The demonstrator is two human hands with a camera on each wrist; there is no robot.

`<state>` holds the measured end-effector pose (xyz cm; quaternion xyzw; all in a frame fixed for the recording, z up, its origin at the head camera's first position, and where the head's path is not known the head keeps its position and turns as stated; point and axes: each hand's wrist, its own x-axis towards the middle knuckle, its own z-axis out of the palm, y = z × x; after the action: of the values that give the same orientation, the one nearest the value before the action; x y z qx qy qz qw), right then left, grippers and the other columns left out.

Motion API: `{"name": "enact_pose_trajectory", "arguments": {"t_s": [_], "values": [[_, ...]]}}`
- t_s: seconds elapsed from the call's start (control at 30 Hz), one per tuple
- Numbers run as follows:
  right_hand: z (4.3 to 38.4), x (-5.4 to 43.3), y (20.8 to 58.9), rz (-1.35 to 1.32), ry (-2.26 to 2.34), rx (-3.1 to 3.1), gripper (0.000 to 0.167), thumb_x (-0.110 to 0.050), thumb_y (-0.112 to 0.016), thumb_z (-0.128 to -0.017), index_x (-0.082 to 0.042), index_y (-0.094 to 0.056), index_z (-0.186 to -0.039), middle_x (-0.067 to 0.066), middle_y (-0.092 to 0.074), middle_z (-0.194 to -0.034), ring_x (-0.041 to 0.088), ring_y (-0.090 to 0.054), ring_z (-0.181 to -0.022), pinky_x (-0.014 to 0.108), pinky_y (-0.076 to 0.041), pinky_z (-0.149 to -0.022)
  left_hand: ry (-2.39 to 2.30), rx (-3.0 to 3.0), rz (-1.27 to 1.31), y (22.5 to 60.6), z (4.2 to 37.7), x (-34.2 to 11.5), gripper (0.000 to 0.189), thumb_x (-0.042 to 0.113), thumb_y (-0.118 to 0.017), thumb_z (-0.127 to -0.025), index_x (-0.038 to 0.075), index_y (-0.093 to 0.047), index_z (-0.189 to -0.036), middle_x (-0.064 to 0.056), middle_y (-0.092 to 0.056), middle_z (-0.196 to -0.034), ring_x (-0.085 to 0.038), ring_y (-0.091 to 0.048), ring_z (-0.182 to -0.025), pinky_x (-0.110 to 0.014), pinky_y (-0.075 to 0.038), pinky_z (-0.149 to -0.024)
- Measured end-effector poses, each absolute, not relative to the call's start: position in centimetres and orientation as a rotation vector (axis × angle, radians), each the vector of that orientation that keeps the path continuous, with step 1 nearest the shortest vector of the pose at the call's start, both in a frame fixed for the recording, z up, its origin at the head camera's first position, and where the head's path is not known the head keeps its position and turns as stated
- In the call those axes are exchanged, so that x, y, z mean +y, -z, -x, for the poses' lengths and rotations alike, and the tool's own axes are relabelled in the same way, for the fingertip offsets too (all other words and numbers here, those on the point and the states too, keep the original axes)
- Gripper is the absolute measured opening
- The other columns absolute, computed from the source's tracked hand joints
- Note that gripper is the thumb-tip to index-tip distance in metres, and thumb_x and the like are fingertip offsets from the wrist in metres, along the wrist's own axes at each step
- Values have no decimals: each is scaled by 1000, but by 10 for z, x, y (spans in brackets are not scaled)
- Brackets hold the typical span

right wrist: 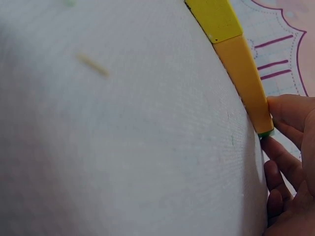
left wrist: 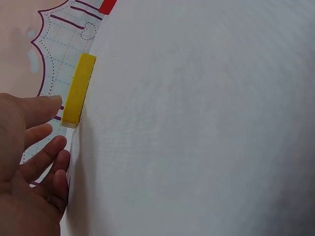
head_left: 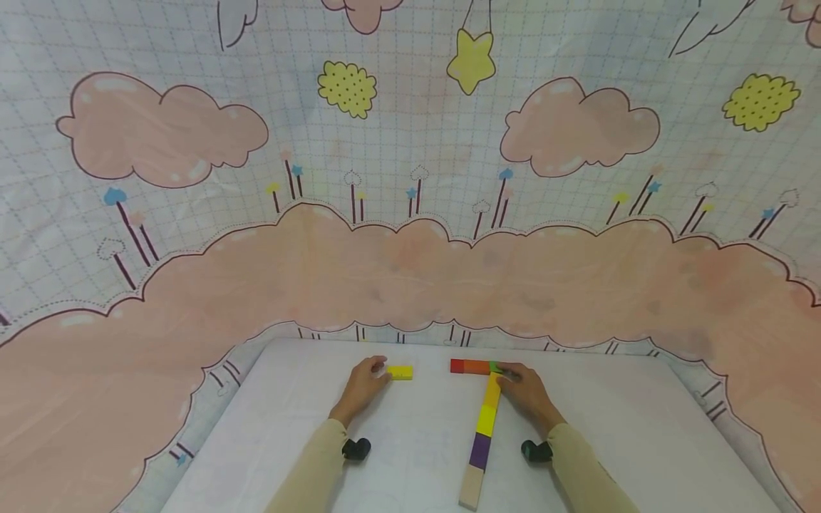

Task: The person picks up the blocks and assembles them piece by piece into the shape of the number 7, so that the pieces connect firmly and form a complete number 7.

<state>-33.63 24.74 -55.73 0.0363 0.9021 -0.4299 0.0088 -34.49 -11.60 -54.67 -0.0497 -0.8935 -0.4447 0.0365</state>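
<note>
My left hand (head_left: 362, 388) is beside a yellow block (head_left: 400, 372) on the table, thumb and fingers spread at its near end. In the left wrist view the thumb tip lies very close to the yellow block (left wrist: 78, 91); whether it touches is unclear. My right hand (head_left: 529, 392) touches the corner where a green block (head_left: 494, 366) meets an amber block (head_left: 492, 389). In the right wrist view the thumb rests along the amber block (right wrist: 244, 81) and the index fingertip is against the green end. The other fingers curve loosely.
From the corner, an orange block (head_left: 477, 367) and a red block (head_left: 457, 365) extend left. A yellow block (head_left: 486, 420), a purple block (head_left: 479, 450) and a plain wood block (head_left: 471, 486) continue toward me. A patterned curtain (head_left: 410, 278) hangs behind the white table (head_left: 256, 442).
</note>
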Motion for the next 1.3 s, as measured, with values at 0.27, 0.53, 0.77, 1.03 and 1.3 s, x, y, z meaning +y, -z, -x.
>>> {"name": "enact_pose_trajectory", "arguments": {"t_s": [0.27,0.53,0.77,1.03,1.3], "values": [[337,248,558,-109,1326,2830,39,-27,-62,-95,-17,-62,-133,15,-51,-145,39,-40,-137,61,-27,-114,1376,-2761,148,551,349,-118,39,13,-69,-90,4,-61,-127,-16,-61,-130,-33,-55,-125,-50,-41,-109],[338,247,557,-146,1352,2798,40,-29,-63,-94,-18,-61,-133,15,-50,-146,39,-40,-138,60,-27,-115,1341,-2804,150,549,349,-117,41,12,-71,-89,5,-61,-127,-16,-60,-132,-35,-53,-127,-52,-37,-112],[338,247,556,-140,1362,2791,40,-29,-63,-94,-18,-61,-133,15,-50,-146,39,-40,-138,60,-27,-115,1306,-2837,133,548,349,-114,40,14,-71,-89,8,-62,-127,-14,-60,-130,-33,-53,-125,-51,-38,-111],[339,246,556,-176,1365,2777,41,-29,-64,-94,-18,-61,-133,15,-49,-146,39,-38,-139,61,-26,-115,1225,-2855,134,551,351,-112,36,14,-72,-88,11,-65,-124,-12,-61,-129,-31,-54,-123,-51,-40,-110],[339,247,555,-173,1346,2786,41,-28,-63,-95,-18,-60,-134,15,-49,-146,38,-39,-138,61,-28,-114,1203,-2855,117,551,351,-110,33,13,-72,-88,12,-67,-120,-11,-61,-128,-32,-53,-123,-51,-39,-110]]}}
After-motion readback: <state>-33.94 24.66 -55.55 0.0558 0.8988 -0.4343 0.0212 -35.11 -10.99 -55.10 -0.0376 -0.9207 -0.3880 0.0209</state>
